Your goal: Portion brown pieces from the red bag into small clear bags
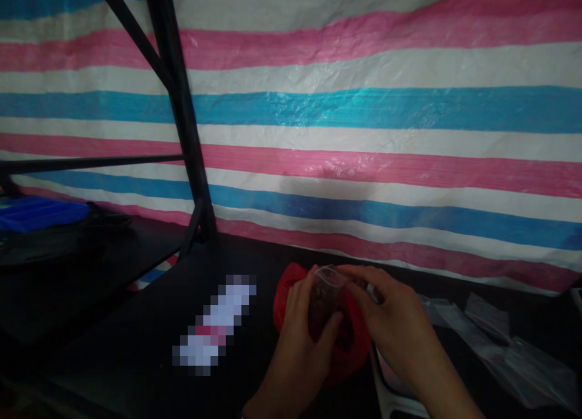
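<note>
A small clear zip bag [328,285] stands upright between my hands, its mouth parted at the top. My left hand [305,325] is closed around the bag's side, thumb in front and fingers behind. At the bag's upper right edge, my right hand [379,301] is pinched with thumb and fingers together. Behind and below lies an open red plastic bag [359,340] with dark contents too dim to name. What is inside the clear bag, if anything, I cannot make out.
Several flat clear zip bags [522,358] lie at the right. A pale-edged device [386,385] sits under my right forearm. A blurred white strip [222,322] rests left on the black table [150,346]. Blue tray [43,213] far left; black metal post [184,122]; striped sheet [386,110] behind.
</note>
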### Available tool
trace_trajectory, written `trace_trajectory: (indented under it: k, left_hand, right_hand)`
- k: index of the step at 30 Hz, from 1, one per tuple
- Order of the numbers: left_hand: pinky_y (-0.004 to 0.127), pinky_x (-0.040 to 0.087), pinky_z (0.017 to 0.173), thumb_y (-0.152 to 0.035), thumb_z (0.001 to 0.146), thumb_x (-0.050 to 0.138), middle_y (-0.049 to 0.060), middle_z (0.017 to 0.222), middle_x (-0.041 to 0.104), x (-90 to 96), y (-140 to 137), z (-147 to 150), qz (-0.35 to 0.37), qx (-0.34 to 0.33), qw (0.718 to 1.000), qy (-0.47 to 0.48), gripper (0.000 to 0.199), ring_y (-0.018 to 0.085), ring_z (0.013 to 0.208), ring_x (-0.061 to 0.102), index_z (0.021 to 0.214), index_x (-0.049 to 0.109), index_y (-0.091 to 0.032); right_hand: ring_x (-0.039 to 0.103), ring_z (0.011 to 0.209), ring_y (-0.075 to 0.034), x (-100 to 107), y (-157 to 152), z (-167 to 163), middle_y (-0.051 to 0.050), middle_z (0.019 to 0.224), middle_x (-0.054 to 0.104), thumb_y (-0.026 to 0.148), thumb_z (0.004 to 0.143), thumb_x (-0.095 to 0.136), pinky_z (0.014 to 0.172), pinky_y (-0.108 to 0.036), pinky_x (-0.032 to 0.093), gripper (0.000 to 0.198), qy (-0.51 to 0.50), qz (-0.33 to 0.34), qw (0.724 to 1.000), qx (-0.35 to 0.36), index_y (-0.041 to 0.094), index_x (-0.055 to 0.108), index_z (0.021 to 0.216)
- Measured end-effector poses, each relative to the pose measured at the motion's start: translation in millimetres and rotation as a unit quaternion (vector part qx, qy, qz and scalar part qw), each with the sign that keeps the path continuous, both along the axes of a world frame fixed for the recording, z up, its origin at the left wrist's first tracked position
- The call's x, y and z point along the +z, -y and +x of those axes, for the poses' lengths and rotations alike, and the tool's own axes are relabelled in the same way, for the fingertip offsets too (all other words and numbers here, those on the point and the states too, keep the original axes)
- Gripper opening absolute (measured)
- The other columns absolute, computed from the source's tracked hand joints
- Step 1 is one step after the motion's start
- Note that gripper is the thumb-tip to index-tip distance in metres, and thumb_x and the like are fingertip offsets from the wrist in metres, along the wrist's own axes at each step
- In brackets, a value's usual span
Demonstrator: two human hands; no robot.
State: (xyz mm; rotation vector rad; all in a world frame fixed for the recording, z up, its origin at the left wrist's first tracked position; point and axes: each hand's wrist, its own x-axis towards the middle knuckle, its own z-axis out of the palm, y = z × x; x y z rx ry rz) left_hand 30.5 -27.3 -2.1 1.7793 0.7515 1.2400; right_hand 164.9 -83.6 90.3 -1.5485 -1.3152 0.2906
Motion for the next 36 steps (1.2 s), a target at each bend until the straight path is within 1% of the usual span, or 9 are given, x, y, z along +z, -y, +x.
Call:
trace_trajectory:
  k: [2,5,10,15,19,22,27,31,36]
  left_hand:
    - [0.045,0.045,0.119,-0.037,0.1,0.062,0.005,0.153,0.06,5.8,0.5,-1.0,-0.03,0.008,0.999,0.043,0.05,0.025,0.143,0.055,0.149,0.053,-0.035]
    - [0.04,0.055,0.106,-0.047,0.102,0.057,0.007,0.129,0.075,16.3,-0.4,-2.8,-0.06,0.044,0.993,0.089,0.032,0.025,0.121,0.069,0.123,0.071,-0.028]
    - [0.032,0.061,0.081,-0.055,0.096,0.064,0.006,0.102,0.08,23.0,-4.3,-2.4,-0.102,0.059,0.984,0.134,0.034,0.021,0.087,0.074,0.096,0.074,-0.023]
    - [0.033,0.062,0.088,-0.058,0.089,0.073,0.006,0.105,0.082,23.6,-2.6,2.0,-0.142,0.029,0.972,0.184,0.038,0.023,0.097,0.077,0.105,0.075,-0.023]
    - [0.032,0.064,0.08,-0.058,0.087,0.075,0.007,0.103,0.082,26.7,0.4,2.7,-0.173,-0.016,0.967,0.185,0.039,0.023,0.091,0.078,0.104,0.078,-0.022]
    - [0.029,0.063,0.078,-0.056,0.088,0.075,0.005,0.099,0.083,27.9,0.6,1.1,-0.168,-0.014,0.967,0.188,0.037,0.021,0.087,0.077,0.101,0.078,-0.022]
    - [0.027,0.061,0.081,-0.05,0.093,0.07,0.004,0.099,0.082,26.8,0.0,-1.4,-0.136,-0.016,0.977,0.165,0.029,0.019,0.089,0.076,0.099,0.079,-0.023]
    - [0.028,0.061,0.081,-0.047,0.094,0.069,0.004,0.1,0.083,26.4,0.2,-1.8,-0.137,-0.016,0.98,0.145,0.027,0.02,0.089,0.077,0.101,0.079,-0.022]
    - [0.029,0.061,0.078,-0.049,0.094,0.069,0.005,0.097,0.083,27.0,-1.8,-2.5,-0.14,0.004,0.978,0.156,0.029,0.02,0.085,0.076,0.098,0.078,-0.022]
  right_hand:
    - [0.076,0.097,-0.028,1.3,1.5,-0.4,-0.005,0.103,0.084,0.032,0.086,0.062,0.09,-0.043,0.055,0.026,-0.01,-0.001,1.0,-0.006,0.029,0.083,0.102]
    - [0.075,0.086,-0.025,1.8,2.3,-2.2,-0.004,0.093,0.083,0.033,0.084,0.066,0.082,-0.039,0.056,0.029,-0.043,-0.003,0.999,0.007,0.028,0.08,0.109]
    - [0.07,0.078,-0.02,0.2,-0.3,-6.2,-0.001,0.087,0.079,0.034,0.084,0.068,0.074,-0.032,0.054,0.032,-0.083,0.027,0.996,0.013,0.025,0.072,0.115]
    - [0.063,0.075,-0.019,-6.3,-3.6,-7.9,-0.001,0.083,0.072,0.033,0.084,0.065,0.072,-0.031,0.052,0.023,-0.083,0.024,0.996,0.02,0.024,0.069,0.105]
    - [0.067,0.084,-0.02,-10.1,-3.5,-9.2,-0.002,0.092,0.069,0.036,0.091,0.056,0.076,-0.033,0.054,0.028,-0.088,0.026,0.995,0.032,0.024,0.065,0.114]
    - [0.067,0.087,-0.02,-9.1,-2.5,-10.6,-0.003,0.098,0.071,0.035,0.09,0.058,0.081,-0.034,0.055,0.04,-0.072,0.019,0.997,0.032,0.025,0.06,0.128]
    - [0.069,0.089,-0.021,-11.8,-3.4,-13.0,-0.004,0.098,0.071,0.034,0.092,0.055,0.084,-0.035,0.056,0.037,-0.057,-0.005,0.997,0.044,0.024,0.061,0.128]
    - [0.07,0.091,-0.022,-16.1,-4.4,-15.2,-0.007,0.106,0.071,0.036,0.098,0.047,0.085,-0.037,0.057,0.043,-0.061,-0.017,0.997,0.043,0.022,0.054,0.137]
    - [0.069,0.095,-0.023,-13.6,-2.9,-14.8,-0.006,0.104,0.071,0.035,0.094,0.054,0.091,-0.039,0.055,0.048,-0.034,-0.009,0.999,0.023,0.022,0.055,0.14]
